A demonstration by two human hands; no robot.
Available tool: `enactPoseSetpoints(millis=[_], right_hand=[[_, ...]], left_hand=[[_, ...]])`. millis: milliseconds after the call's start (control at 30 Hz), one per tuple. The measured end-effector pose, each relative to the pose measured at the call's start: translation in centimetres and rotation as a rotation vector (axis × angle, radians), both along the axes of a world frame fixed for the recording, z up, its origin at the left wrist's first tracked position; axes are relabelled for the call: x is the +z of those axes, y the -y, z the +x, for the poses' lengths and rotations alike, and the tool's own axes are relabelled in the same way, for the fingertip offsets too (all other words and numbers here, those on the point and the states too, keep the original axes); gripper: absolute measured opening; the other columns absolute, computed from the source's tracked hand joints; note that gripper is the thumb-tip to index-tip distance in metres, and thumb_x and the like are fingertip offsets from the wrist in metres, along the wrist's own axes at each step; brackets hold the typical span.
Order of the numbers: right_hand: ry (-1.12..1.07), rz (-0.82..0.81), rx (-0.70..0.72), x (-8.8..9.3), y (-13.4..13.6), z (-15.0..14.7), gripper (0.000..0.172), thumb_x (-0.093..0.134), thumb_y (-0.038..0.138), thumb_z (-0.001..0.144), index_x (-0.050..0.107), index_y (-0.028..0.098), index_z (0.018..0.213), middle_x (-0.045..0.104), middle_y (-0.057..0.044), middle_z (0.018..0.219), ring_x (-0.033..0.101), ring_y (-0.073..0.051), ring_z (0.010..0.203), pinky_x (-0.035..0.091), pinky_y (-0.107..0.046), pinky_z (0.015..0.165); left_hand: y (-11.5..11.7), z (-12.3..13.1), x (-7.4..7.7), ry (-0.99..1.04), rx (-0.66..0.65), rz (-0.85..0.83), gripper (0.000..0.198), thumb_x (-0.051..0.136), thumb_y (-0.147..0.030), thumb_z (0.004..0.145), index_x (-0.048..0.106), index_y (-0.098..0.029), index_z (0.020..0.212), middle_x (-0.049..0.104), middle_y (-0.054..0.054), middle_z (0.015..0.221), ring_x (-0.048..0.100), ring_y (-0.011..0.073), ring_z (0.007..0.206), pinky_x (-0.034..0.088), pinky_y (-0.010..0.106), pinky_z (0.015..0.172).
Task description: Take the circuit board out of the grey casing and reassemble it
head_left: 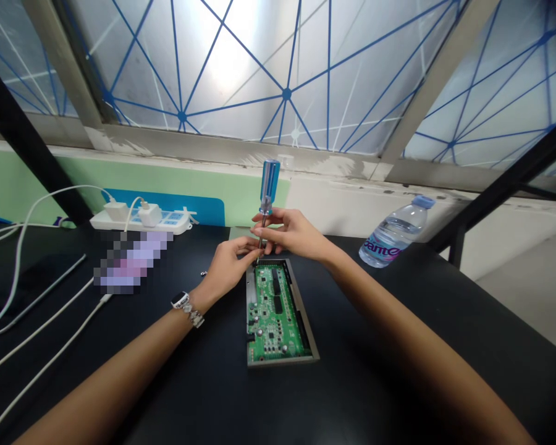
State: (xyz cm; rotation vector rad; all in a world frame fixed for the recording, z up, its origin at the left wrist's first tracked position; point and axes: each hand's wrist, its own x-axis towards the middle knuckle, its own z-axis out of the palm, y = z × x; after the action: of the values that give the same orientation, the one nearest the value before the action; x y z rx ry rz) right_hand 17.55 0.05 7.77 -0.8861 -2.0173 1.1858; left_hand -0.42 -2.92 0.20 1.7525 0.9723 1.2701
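A screwdriver [269, 182] with a clear blue handle stands nearly upright over the far left corner of a green circuit board [269, 321]. The board lies in a grey metal frame [303, 309] on the black table. My right hand [301, 233] is closed around the shaft just below the handle. Low on the same shaft, near the tip, the fingers of my left hand [227, 266] are pinched together at the frame's far left corner. The tip and any screw under it are hidden by the fingers.
Small metal pieces [204, 273] lie left of my left hand. A white power strip [167, 221] with plugs and white cables [41, 346] occupies the left side, near a blurred-out object [130, 266]. A water bottle [395, 232] stands at the back right, before the wall.
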Motion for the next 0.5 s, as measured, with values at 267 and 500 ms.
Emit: enactPoseSetpoints(millis=[267,500], right_hand=[[0.000,-0.104,0.114,0.67,-0.22,0.81,0.033,0.065,0.035,0.092,0.066,0.012,0.116,0.075,-0.013,0.109,0.073,-0.014,0.069,0.055,-0.023,0.053],[-0.014,0.011,-0.034,0.12,0.10,-0.10,0.022,0.071,0.035,0.086,0.069,0.012,0.087,0.072,-0.004,0.073,0.070,-0.014,0.054,0.052,-0.024,0.052]], left_hand=[[0.09,-0.03,0.14,-0.081,-0.070,0.055,0.021,0.053,-0.027,0.096,0.070,-0.015,0.094,0.076,0.008,0.097,0.071,0.0235,0.096,0.054,0.035,0.090],[-0.04,0.50,-0.06,-0.118,0.096,0.107,0.023,0.071,-0.035,0.086,0.067,-0.018,0.102,0.075,0.007,0.100,0.071,0.0238,0.097,0.055,0.036,0.091]])
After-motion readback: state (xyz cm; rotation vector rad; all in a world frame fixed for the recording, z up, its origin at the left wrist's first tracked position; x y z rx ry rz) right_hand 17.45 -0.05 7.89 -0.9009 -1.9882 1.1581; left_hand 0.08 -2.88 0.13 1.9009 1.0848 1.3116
